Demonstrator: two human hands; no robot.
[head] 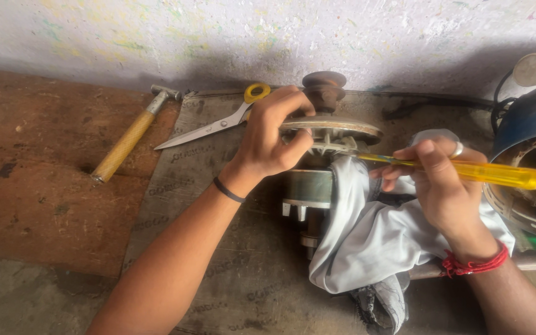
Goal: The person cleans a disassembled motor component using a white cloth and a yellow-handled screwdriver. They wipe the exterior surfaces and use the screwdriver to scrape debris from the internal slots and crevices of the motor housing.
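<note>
Left hand point(274, 139) clamped over the rim of a round metal motor point(317, 167), fingers curled on the upper edge, thumb pressed against the side, black band at the wrist. Right hand point(442, 186) closed around a yellow-handled screwdriver point(466, 170), shaft pointed left toward the pale fan blades just under the motor's top plate, tip hidden among them; ring on one finger, red thread at the wrist.

Motor upright at the middle of the work surface, rust-brown pulley on top, partly wrapped on its right side by a white cloth point(367, 248) trailing toward the viewer. Resting on a worn sheet of cardboard point(218, 248).

Judged from the grips: best done with the left hand pinning the housing firmly so nothing turns, the screwdriver kept level and in line with the slot or gap it enters, pressure light to spare the thin fan blades, cloth held clear of the tip.

Farther out: scissors point(218, 124) with a yellow handle just left of the left hand, a hammer point(128, 136) with a wooden handle well apart on the reddish board, a blue round casing point(528, 136) at the right edge, a paint-flecked wall point(218, 37) behind.
</note>
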